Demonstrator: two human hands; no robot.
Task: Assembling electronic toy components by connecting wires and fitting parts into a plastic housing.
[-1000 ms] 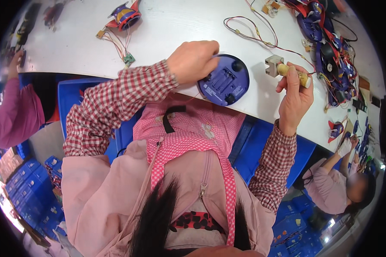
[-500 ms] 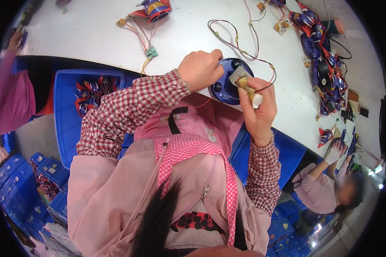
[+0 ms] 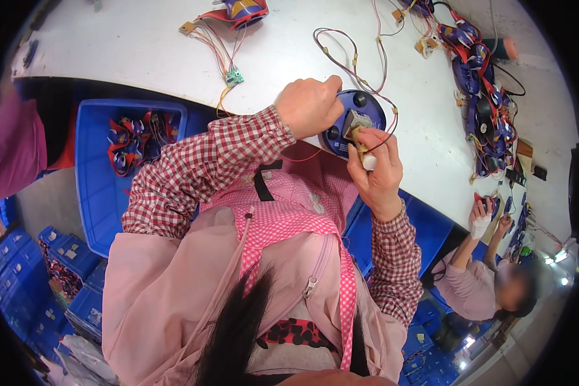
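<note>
A round dark-blue plastic disc (image 3: 374, 108) with black round knobs rests at the table's near edge, tilted toward me. My left hand (image 3: 307, 107) is closed at its left rim, the fingertips partly hidden. In my right hand (image 3: 381, 168) is a small grey block (image 3: 361, 120) with yellowish tape and a white round end, pinched between thumb and fingers. The block is against the disc's face; whether it is seated in the disc I cannot tell. A black-and-red wire (image 3: 356, 55) runs from it in loops over the table. A thin red wire hangs below the disc.
A green circuit board (image 3: 234, 76) is wired to a purple-and-red toy part (image 3: 246, 11) on the white table (image 3: 283, 51). More such parts (image 3: 473, 83) are heaped along the right. A blue bin (image 3: 96, 174) holds several. Two other people sit nearby, left and right.
The right hand has shifted slightly left and down, and the grey block has tilted against the disc. The left hand has moved a little right. The right-hand person's hands have come apart.
</note>
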